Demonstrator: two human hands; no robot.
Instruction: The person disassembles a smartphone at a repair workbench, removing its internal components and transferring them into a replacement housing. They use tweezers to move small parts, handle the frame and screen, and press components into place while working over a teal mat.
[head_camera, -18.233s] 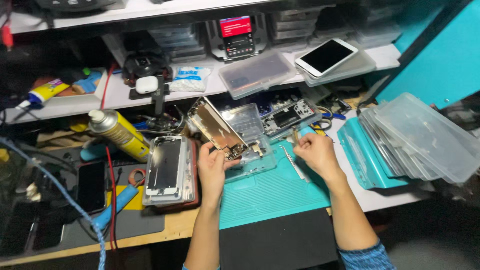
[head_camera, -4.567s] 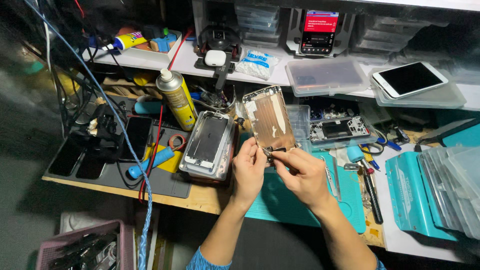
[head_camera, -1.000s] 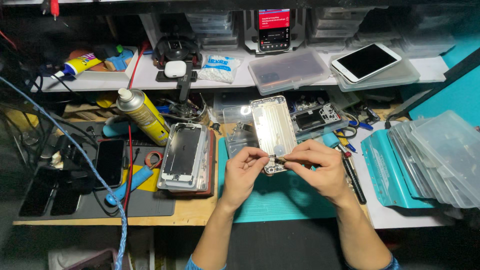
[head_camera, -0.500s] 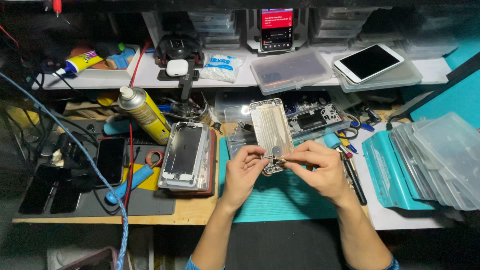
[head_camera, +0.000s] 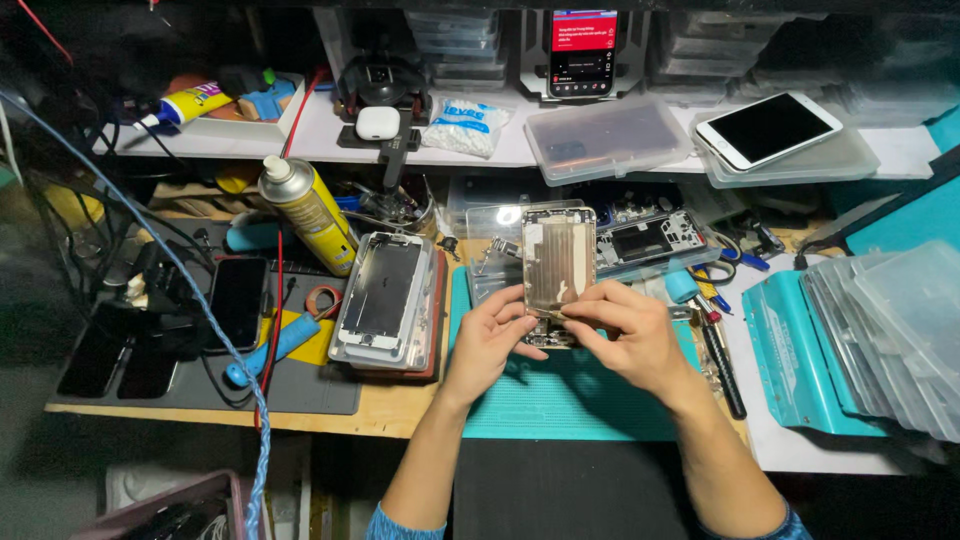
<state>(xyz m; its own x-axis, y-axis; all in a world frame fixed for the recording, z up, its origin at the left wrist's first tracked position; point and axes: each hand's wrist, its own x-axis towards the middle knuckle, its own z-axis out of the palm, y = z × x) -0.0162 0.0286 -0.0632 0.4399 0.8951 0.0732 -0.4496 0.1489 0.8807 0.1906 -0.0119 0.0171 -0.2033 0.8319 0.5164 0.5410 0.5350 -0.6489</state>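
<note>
Head view: left hand (head_camera: 492, 335) grips the lower left edge of a bare metal phone housing (head_camera: 558, 265), fingers curled around it. Right hand (head_camera: 622, 330) closes on the lower right edge, thumb and forefinger pinched at the housing's bottom (whether a small part sits between them cannot be told). The housing is held upright above the teal work mat (head_camera: 570, 395), its top near a clear plastic tray (head_camera: 500, 230). Just left of the left hand lies a stack of phone screens (head_camera: 385, 295) on the bench (head_camera: 390, 415). A yellow spray can (head_camera: 305, 210) stands tilted behind the stack. Right of the right hand, a dark screwdriver (head_camera: 722, 355) rests on the mat's edge. Farther right, clear lidded boxes (head_camera: 890, 330) lean in a row. A white phone (head_camera: 768, 128) lies on the shelf above.
</note>
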